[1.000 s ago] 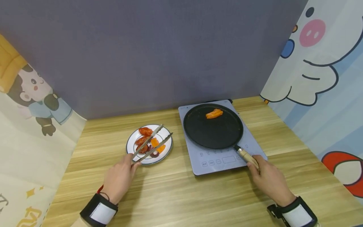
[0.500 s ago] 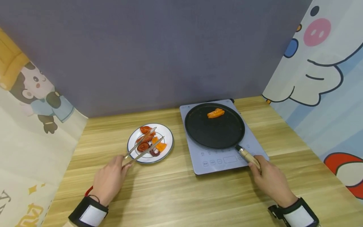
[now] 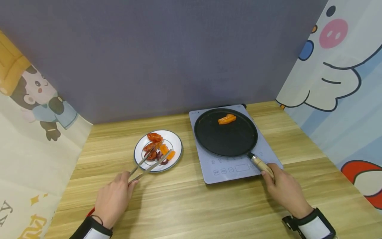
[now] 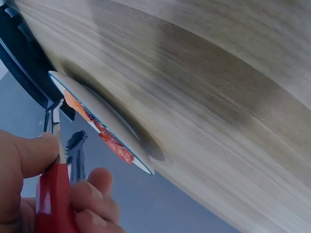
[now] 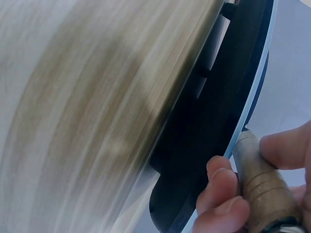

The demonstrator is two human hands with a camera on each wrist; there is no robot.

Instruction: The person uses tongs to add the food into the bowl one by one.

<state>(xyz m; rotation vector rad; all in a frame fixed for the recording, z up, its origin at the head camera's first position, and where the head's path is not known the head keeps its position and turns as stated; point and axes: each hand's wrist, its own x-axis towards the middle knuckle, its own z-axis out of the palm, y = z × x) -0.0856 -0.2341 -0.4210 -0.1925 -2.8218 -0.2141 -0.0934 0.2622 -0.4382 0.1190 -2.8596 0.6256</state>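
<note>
My left hand [image 3: 113, 200] holds metal tongs [image 3: 149, 169] with a red handle [image 4: 54, 200], its thumb pressed against them in the left wrist view. The tong tips are spread apart, low over the food on a white, blue-rimmed plate [image 3: 178, 146]; contact with it is unclear. On the plate lie reddish-brown pieces like chicken wings [image 3: 155, 137], orange pieces [image 3: 171, 155] and a dark purplish piece [image 3: 164, 162]. My right hand [image 3: 285, 191] grips the wooden handle [image 3: 261, 165] of a flat black frying pan [image 3: 223, 141]. One orange-brown piece of food [image 3: 227, 119] sits near its far edge.
Beneath the pan is a pale induction cooker [image 3: 209, 174] with touch controls at its front. Everything stands on a wooden table [image 3: 188, 205]. A grey panel [image 3: 179, 59] rises behind it, and cartoon-printed sheets [image 3: 331, 83] flank both sides.
My left hand has drawn back toward the lower left with the tongs, and their tips have shifted nearer the middle of the plate. My right hand keeps its hold on the pan handle.
</note>
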